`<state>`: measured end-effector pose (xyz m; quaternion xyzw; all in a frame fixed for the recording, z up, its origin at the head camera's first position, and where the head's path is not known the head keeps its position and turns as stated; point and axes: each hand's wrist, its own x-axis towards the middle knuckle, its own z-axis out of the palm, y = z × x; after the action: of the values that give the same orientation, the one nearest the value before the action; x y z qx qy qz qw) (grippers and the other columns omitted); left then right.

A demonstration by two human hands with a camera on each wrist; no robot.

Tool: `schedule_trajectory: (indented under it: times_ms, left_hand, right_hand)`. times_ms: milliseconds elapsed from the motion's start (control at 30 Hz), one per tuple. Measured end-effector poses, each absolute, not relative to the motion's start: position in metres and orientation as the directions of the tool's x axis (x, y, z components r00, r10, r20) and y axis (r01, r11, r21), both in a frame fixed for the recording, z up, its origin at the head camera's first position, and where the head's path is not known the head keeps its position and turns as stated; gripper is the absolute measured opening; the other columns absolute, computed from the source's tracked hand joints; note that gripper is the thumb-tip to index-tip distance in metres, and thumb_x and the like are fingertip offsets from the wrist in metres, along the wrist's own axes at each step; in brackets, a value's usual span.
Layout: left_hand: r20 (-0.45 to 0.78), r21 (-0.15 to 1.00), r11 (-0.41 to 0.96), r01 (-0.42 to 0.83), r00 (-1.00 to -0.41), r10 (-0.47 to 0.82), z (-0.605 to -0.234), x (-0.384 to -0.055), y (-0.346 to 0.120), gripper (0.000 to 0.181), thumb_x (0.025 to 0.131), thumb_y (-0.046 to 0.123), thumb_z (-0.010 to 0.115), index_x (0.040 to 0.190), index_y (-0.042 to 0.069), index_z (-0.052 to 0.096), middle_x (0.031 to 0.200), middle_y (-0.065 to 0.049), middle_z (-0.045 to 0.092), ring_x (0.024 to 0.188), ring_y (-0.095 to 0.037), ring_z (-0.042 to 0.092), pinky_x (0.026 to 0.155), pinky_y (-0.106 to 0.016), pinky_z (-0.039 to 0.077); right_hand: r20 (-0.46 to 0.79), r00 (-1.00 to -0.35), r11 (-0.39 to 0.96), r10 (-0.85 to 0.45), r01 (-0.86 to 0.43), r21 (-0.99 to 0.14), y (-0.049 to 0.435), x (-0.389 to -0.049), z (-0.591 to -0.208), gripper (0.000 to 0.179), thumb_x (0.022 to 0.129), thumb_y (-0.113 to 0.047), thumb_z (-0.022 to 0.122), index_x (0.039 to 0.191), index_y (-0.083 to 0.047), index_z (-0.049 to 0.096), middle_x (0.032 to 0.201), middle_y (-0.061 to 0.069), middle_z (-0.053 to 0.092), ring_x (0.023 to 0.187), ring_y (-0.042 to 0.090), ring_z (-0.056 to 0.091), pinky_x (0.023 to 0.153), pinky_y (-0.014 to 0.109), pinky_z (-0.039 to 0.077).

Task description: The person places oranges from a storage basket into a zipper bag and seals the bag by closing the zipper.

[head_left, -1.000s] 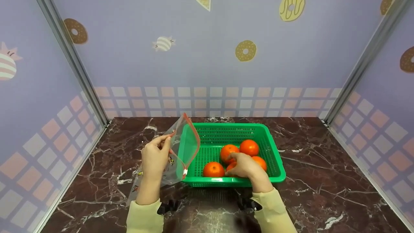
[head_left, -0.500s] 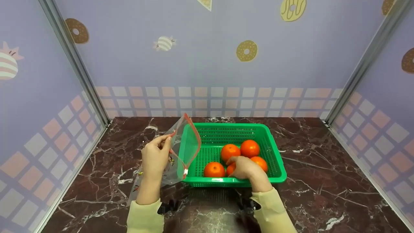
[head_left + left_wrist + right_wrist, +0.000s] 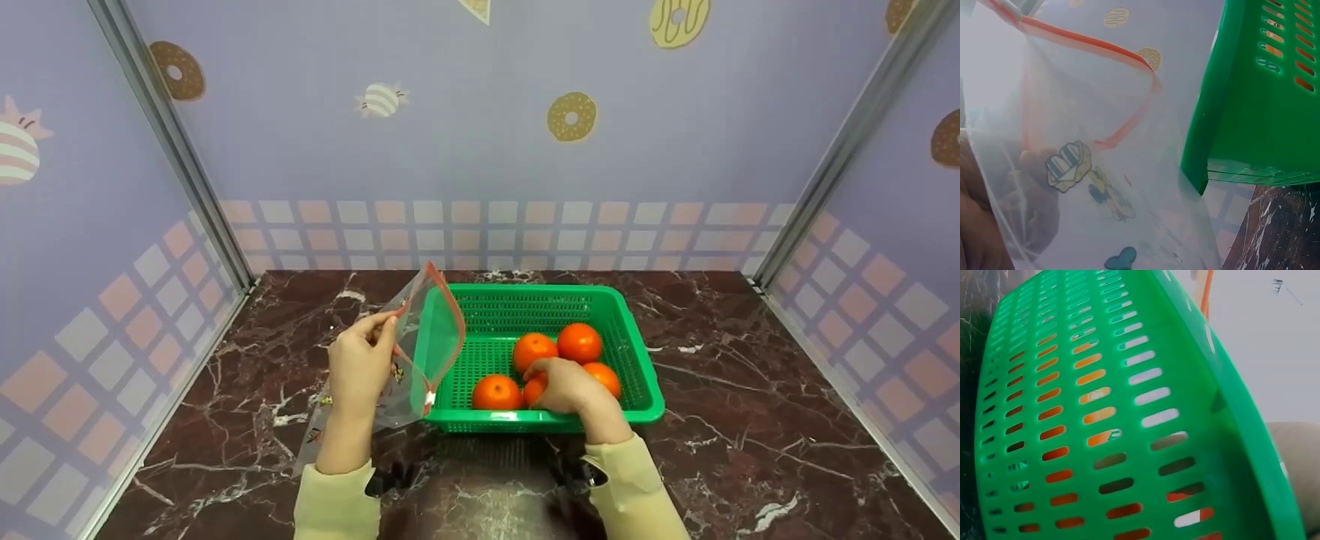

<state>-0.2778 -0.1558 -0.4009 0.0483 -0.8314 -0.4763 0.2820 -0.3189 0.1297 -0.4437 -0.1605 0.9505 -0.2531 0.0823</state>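
With thumb and fingers, my left hand [image 3: 358, 371] pinches the red-edged mouth of a clear zip bag [image 3: 431, 337], which gapes toward the basket. Through the printed film of the bag [image 3: 1145, 112], part of that hand [image 3: 1030, 208] shows in the left wrist view. My right hand [image 3: 574, 386] reaches into a green plastic basket [image 3: 645, 375] and grips an orange [image 3: 534, 390], its fingers at the far side and thumb at the near side. Other oranges [image 3: 496, 393] lie around it. The right wrist view shows mostly the perforated basket wall [image 3: 1145, 382], which hides the fingers.
A dark red marbled tabletop [image 3: 750, 420] lies under everything. Purple patterned walls [image 3: 480, 150] enclose the back and both sides. The basket's near rim [image 3: 540, 417] runs just under my right wrist.
My right hand has settled slightly lower and closer round the near orange. The left hand and the bag have hardly moved.
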Motion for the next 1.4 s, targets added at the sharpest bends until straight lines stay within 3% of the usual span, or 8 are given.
schedule_trajectory:
  times_ms: [433,600,767,1400]
  left_hand:
    - [0.404,0.816,0.555,0.164,-0.848,-0.342,-0.398,-0.278,-0.156,0.024,0.103,0.017,0.064,0.115,0.002,0.078,0.065,-0.009,0.068,0.039,-0.002,0.049,0.039,-0.019,0.04]
    - [0.393,0.822,0.546,0.163,-0.856,-0.336,-0.398,-0.276,-0.156,0.025,0.103,0.018,0.063,0.117,0.002,0.077,0.065,-0.01,0.068,0.039,-0.003,0.05,0.04,-0.019,0.041]
    - [0.406,0.823,0.539,0.181,-0.851,-0.334,-0.398,-0.276,-0.156,0.025,0.103,0.017,0.063,0.116,0.001,0.077,0.066,-0.01,0.068,0.039,-0.002,0.05,0.039,-0.019,0.041]
    - [0.414,0.816,0.548,0.183,-0.847,-0.334,-0.399,-0.277,-0.156,0.026,0.103,0.018,0.064,0.115,0.001,0.077,0.064,-0.007,0.066,0.037,-0.001,0.047,0.038,-0.019,0.038]
  right_hand:
    - [-0.057,-0.945,0.799,-0.323,-0.24,-0.552,0.132,-0.317,-0.437,0.044,0.072,-0.009,0.087,0.113,-0.012,0.073,0.112,0.012,0.073,0.092,0.025,0.063,0.087,0.045,0.054]
    - [-0.059,-0.945,0.801,-0.323,-0.24,-0.549,0.135,-0.316,-0.434,0.05,0.072,-0.012,0.085,0.12,-0.012,0.071,0.113,0.013,0.071,0.089,0.025,0.062,0.083,0.045,0.054]
    - [-0.059,-0.946,0.785,-0.32,-0.23,-0.575,0.138,-0.316,-0.432,0.063,0.074,-0.014,0.084,0.134,-0.009,0.065,0.12,0.014,0.07,0.095,0.028,0.065,0.087,0.049,0.055]
    - [-0.038,-0.955,0.694,-0.294,-0.187,-0.695,0.14,-0.318,-0.428,0.054,0.08,-0.016,0.083,0.131,-0.011,0.065,0.125,0.016,0.068,0.103,0.031,0.066,0.087,0.05,0.056]
